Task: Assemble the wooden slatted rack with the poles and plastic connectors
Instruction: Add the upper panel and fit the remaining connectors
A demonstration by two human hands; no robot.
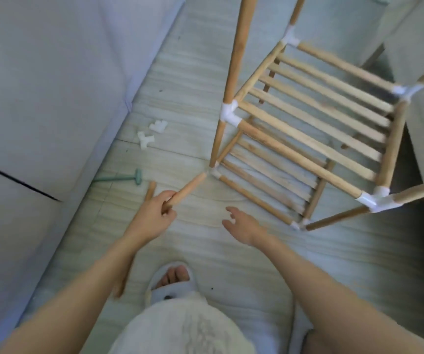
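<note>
**Now feeding a short pole toward the rack's bottom corner**

My left hand (154, 210) grips a short pole (186, 191), its tip just short of the lowest near corner connector (214, 171). My right hand (241, 223) hovers empty, fingers loosely spread, near the lower shelf (269, 180). Next, I judge, the tip must line up with that socket and push home. Spare connectors (151, 134) lie on the floor (206, 251), well to the left.

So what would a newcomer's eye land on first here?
Probably the half-built wooden rack on the right, two slatted shelves joined by white connectors. Next, the left hand gripping a loose pole aimed at the rack's near bottom corner, with the right hand open beside it.
</note>
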